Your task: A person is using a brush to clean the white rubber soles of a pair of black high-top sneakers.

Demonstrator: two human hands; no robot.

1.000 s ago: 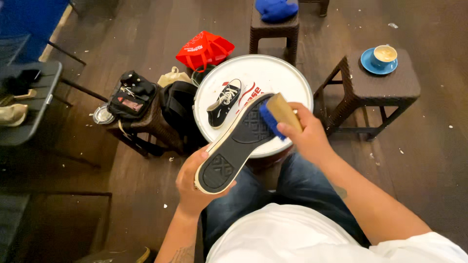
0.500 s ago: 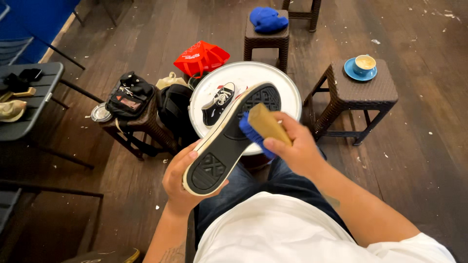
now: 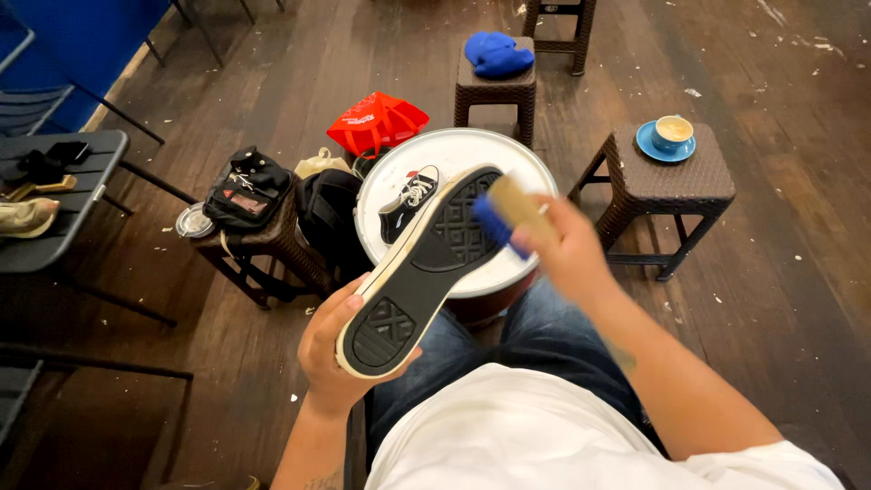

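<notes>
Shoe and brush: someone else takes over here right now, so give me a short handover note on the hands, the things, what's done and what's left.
Left hand grips the heel of the sneaker, sole up over the lap.
Right hand holds the brush, blue bristles against the front of the sole; it is blurred.
The other sneaker lies on the white round tabletop.
A coffee cup stands on the stool to the right.
Done: cannot tell how clean the sole is.
Left: probably the rest of the sole and the second shoe.

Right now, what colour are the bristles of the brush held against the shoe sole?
Blue, under a tan wooden back; the brush is motion-blurred in the head view, its only view.
</notes>
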